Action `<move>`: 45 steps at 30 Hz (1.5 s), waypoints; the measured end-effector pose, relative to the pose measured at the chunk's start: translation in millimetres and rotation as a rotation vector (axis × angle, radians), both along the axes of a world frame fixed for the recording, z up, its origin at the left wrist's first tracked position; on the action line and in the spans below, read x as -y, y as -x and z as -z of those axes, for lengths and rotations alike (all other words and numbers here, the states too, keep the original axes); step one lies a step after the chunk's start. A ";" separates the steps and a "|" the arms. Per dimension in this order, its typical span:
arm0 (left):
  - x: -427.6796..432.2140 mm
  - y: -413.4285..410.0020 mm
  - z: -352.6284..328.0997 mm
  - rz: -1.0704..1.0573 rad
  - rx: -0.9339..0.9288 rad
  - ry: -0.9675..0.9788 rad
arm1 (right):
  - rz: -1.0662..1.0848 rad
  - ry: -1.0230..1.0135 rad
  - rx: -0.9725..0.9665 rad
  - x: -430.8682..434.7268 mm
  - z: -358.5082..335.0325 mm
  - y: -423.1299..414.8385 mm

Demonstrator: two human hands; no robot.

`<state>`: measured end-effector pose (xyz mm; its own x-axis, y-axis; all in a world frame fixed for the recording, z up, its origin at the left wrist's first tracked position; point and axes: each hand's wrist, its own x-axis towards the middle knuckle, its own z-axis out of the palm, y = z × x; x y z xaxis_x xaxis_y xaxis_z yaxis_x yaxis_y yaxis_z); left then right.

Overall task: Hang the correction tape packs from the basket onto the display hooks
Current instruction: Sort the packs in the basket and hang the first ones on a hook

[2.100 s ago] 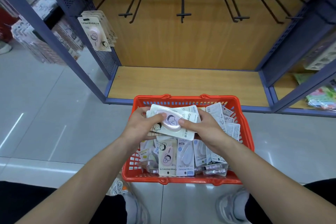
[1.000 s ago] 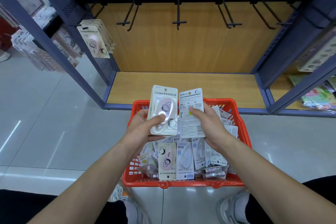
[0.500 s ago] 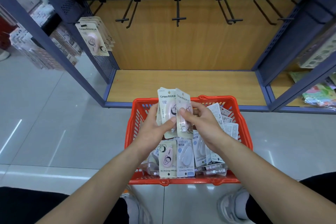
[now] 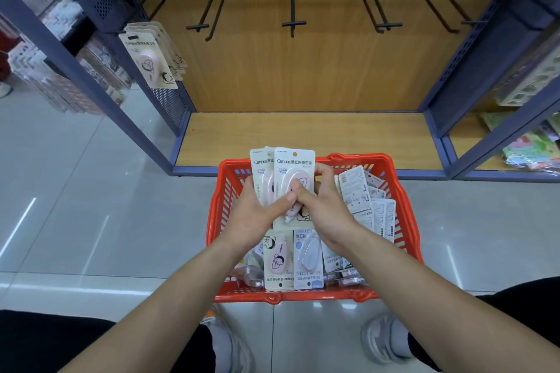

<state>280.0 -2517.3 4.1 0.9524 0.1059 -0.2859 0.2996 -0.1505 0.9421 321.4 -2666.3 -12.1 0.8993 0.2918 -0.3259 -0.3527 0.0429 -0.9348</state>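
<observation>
2 pink correction tape packs [image 4: 293, 165] stand upright and overlapping just above the red basket [image 4: 357, 158], which sits on the floor in front of the shelf. The left grip [image 4: 257, 216] holds the rear pack by its left edge, thumb laid across the front. The right grip [image 4: 328, 209] pinches the front pack, thumb on the clear bubble and fingers curled behind its right edge. Each pack looks very light: a thin card back that should stay flat but would crease if squeezed hard, and a smooth plastic bubble that a thumb could slide on. The safer hold is probably on the card's lower half or side edges, which leaves the top strip with its hanging hole free for a hook. Stacked packs may slip against each other, so squaring their tops first should help. The black hooks [image 4: 292, 23] on the rail are bare and well above the hands. A few matching packs [image 4: 148, 62] hang on the left side panel. Many more loose packs [image 4: 309, 257] lie heaped in the basket.
</observation>
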 end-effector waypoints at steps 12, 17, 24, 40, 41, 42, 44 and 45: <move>-34.2 9.4 23.6 -0.213 -0.094 -0.051 | -0.158 0.142 0.046 -28.3 13.0 -3.4; -60.9 10.7 37.8 -0.232 -0.176 -0.139 | -0.121 0.299 -0.037 -19.9 44.8 -12.7; -84.1 10.7 55.3 -0.293 -0.264 -0.162 | -0.565 0.934 0.234 2.2 116.0 -9.4; -89.5 5.7 11.4 -0.333 -0.190 -0.054 | -0.299 0.584 0.148 -1.7 38.2 -45.1; -90.5 4.2 0.5 -0.330 -0.170 -0.040 | -0.227 0.492 0.117 1.1 21.0 -50.1; -92.4 2.6 -8.8 -0.325 -0.147 -0.024 | -0.180 0.400 0.097 4.9 6.3 -54.7; -94.6 1.0 -28.7 -0.312 -0.108 0.008 | -0.160 0.258 0.086 14.0 -24.4 -57.2; -94.5 1.1 -39.1 -0.299 -0.095 0.013 | -0.166 0.238 0.095 18.8 -36.7 -56.9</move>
<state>278.9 -2422.8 43.2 0.8484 0.3732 -0.3754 0.4156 -0.0303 0.9090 378.4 -2685.0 24.7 0.8753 0.3627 -0.3197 -0.2475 -0.2318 -0.9407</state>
